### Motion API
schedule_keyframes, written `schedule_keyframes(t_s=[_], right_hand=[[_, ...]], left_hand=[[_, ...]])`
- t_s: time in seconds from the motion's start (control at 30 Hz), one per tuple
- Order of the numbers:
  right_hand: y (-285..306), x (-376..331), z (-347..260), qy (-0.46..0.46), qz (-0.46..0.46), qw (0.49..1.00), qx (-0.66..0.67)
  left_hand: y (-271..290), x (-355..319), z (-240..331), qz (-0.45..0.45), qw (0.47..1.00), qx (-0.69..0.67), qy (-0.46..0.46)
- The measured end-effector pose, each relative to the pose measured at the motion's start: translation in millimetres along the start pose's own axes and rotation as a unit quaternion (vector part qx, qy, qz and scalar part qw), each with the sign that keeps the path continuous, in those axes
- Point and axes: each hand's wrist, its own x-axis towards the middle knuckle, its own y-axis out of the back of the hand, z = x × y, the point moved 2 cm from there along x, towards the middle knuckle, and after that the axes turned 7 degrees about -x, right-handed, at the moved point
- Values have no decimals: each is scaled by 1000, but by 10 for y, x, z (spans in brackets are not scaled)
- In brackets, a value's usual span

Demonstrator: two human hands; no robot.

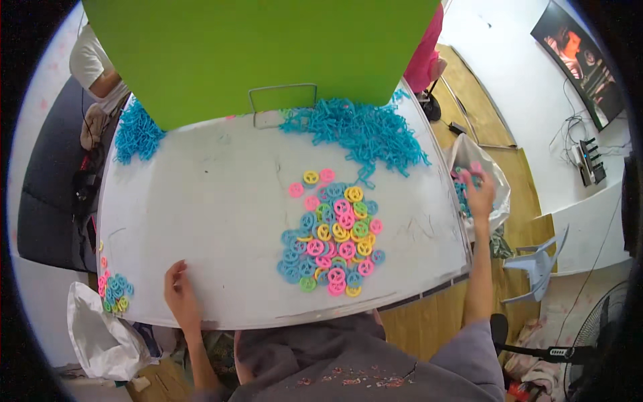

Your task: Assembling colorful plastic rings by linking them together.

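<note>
My left hand point(181, 295) rests near the front left edge of the white table point(221, 221), fingers loosely bent, with nothing visible in them. Over the white bag point(499, 201) at the table's right side, my right hand point(479, 193) has its fingers curled around a small pink plastic ring point(475, 167). Some blur hides how many pieces it holds. In that bag lie more coloured pieces point(461, 194). A loose pile of small plastic wheel-like rings point(335, 234), in blue, pink, yellow and green, lies right of the table's middle.
Blue plastic links point(362, 130) are heaped at the far right, with another heap point(138, 134) far left. A green board point(261, 53) with a wire handle stands across the back. More rings point(116, 291) sit at the left edge, above a white sack point(104, 335). People sit beyond.
</note>
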Motion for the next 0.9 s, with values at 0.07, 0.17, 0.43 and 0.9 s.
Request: schedule_keyframes(t_s=[0.07,0.17,0.43,0.9], right_hand=[[-127,-73,807,-103,-69,990,-61],[-257,-304,1490,-121,-133,976,-123],[-288,143,-898,55,-29,996,70],[-965,-79,-1755,179,-97,977,67]], left_hand=[[-260,86,109,-79,993,-59,-60],[-718,342,643,-189,957,77,-208],[-2129,1129,1375,-153,885,0,-440],[-3126,1077,1255,-195,908,52,-368]])
